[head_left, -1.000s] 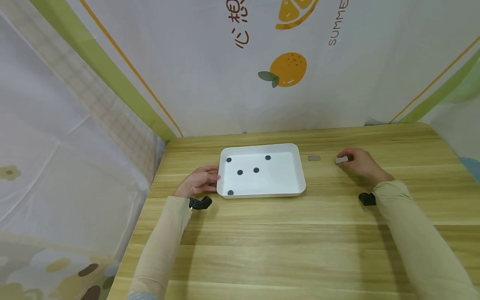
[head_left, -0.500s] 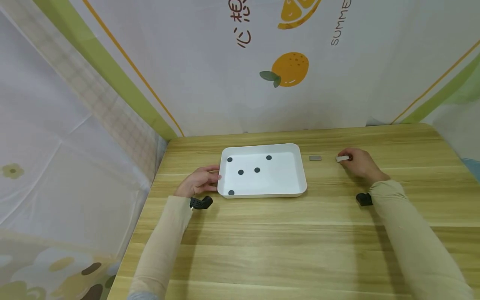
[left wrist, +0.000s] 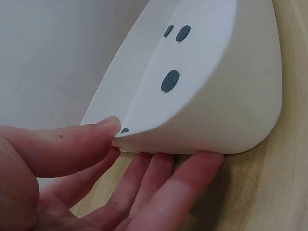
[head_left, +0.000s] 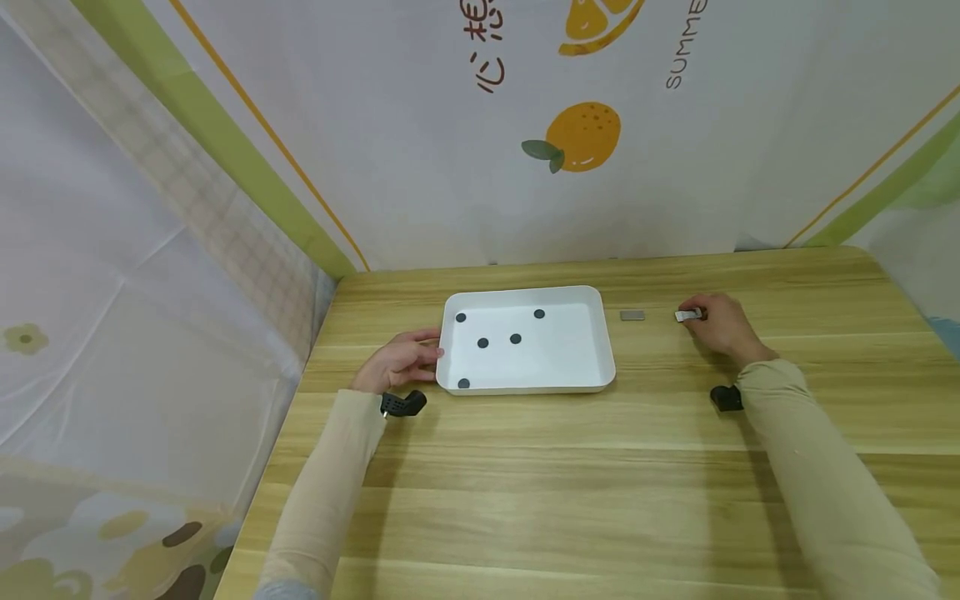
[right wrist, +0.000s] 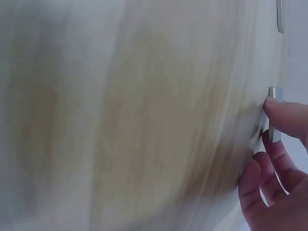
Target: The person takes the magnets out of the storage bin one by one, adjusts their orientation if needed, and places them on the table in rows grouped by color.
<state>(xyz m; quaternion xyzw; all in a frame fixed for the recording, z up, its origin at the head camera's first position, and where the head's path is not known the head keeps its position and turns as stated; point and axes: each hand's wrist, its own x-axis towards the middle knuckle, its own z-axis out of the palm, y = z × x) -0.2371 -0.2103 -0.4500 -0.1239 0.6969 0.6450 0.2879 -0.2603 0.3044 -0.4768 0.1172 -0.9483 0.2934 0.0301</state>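
A shallow white tray (head_left: 558, 367) rests on the table with several dark round discs (head_left: 515, 339) spread over its floor. My left hand (head_left: 397, 362) holds the tray's left end. In the left wrist view the thumb (left wrist: 103, 132) lies at the rim while the fingers (left wrist: 192, 178) touch the outer wall below. To the right of the tray, my right hand (head_left: 720, 323) pinches a small silver rectangular bar (right wrist: 275, 115) between thumb and index finger, low over the tabletop. A similar flat grey bar (head_left: 632, 316) lies between the tray and this hand.
The wood-grain table (head_left: 555, 492) extends toward me in front of the tray. Behind it hangs a white printed curtain (head_left: 420, 167), which also covers the left side. Each wrist wears a small black camera (head_left: 403, 404).
The silver bar in my right hand has tilted slightly, and the right wrist has shifted a little left. My left hand and the tray keep their places; the whole view drifts slightly.
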